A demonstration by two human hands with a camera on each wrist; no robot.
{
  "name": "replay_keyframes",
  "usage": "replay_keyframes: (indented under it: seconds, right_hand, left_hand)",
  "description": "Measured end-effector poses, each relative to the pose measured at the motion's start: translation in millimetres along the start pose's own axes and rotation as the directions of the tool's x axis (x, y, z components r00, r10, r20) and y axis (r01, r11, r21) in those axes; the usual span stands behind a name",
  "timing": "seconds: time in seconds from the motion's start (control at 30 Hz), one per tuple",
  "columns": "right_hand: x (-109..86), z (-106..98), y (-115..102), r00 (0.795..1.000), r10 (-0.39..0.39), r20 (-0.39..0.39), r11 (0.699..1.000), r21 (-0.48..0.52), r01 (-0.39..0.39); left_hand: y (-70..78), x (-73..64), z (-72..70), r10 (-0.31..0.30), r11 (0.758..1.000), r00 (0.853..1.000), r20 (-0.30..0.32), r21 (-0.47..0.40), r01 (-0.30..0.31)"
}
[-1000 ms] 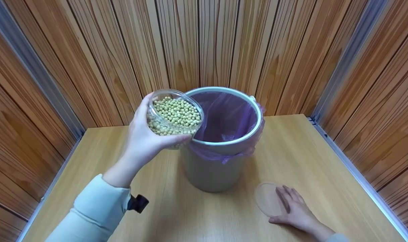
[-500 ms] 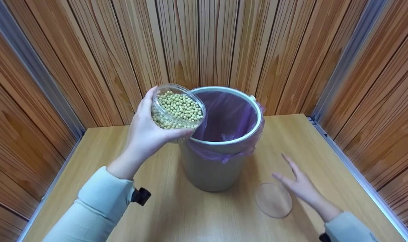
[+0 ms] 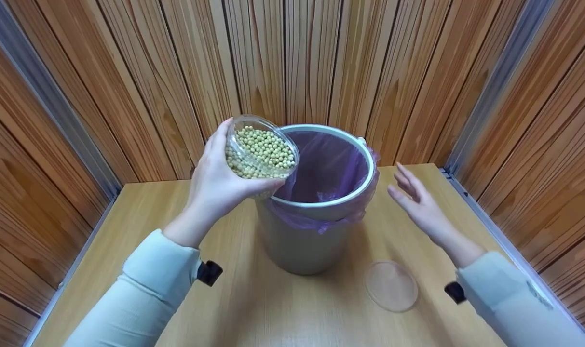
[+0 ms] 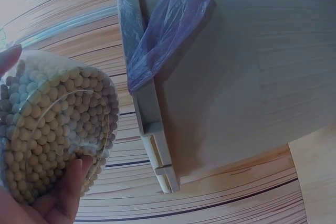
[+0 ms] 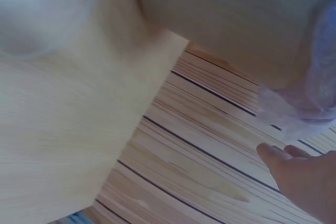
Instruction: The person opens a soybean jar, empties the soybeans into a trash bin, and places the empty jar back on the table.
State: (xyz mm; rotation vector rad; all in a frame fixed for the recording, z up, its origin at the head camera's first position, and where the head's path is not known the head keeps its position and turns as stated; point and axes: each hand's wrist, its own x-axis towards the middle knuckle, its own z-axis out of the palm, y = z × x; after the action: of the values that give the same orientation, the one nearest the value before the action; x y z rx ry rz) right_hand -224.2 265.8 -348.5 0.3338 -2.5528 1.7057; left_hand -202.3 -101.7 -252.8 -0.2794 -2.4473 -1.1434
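Observation:
My left hand [image 3: 215,178] grips a clear plastic jar [image 3: 239,126] nearly full of pale green-yellow dried peas or soybeans [image 3: 265,147]. The jar has no lid on and tilts to the right, its mouth overlapping the left rim of the bin in the head view. In the left wrist view, fingers [image 4: 71,187] press on the jar's base. The grey bin [image 3: 304,246] stands upright, lined with a purple plastic bag [image 3: 340,164] folded over its rim. To the right of the bin, my right hand [image 3: 425,212] hovers in the air with fingers extended, holding nothing.
A round clear lid [image 3: 391,286] lies flat on the wooden table [image 3: 321,318], in front and to the right of the bin. Wood-panelled walls [image 3: 311,58] enclose the table at the back and both sides, with metal strips along the corners.
My right hand has left the lid on the table and risen forward beside the bin. The left hand has shifted the jar slightly up and right, closer over the bin's rim.

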Motion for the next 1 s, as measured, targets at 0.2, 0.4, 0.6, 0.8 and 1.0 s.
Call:
replay_keyframes:
  seconds: [0.2,0.4,0.6,0.8,1.0]
  right_hand:
    - [23.3,6,-21,1.0,0.002,0.006,1.0,0.023,-0.002]
    - [38.2,20,-32,0.999,0.021,0.049,0.999,0.038,-0.023]
    - [53.4,36,-35,0.997,0.077,0.024,0.997,0.015,-0.078]
    - [58.4,42,-31,0.993,0.112,0.04,0.994,-0.011,-0.112]
    - [58.6,43,-31,0.997,0.074,0.035,0.997,-0.029,-0.073]
  left_hand:
    - [-1.5,3.7,5.4,-0.008,0.999,1.0,0.012,0.04,0.008]
    - [-5.2,4.9,10.9,-0.004,0.998,1.0,0.03,0.065,0.002]
    - [-8.2,10.0,17.7,0.018,0.994,0.999,0.028,0.108,-0.021]
    - [-10.8,15.1,29.3,0.027,0.986,0.999,0.027,0.164,-0.031]
    - [-9.6,21.1,41.2,0.064,0.967,0.998,0.011,0.245,-0.065]
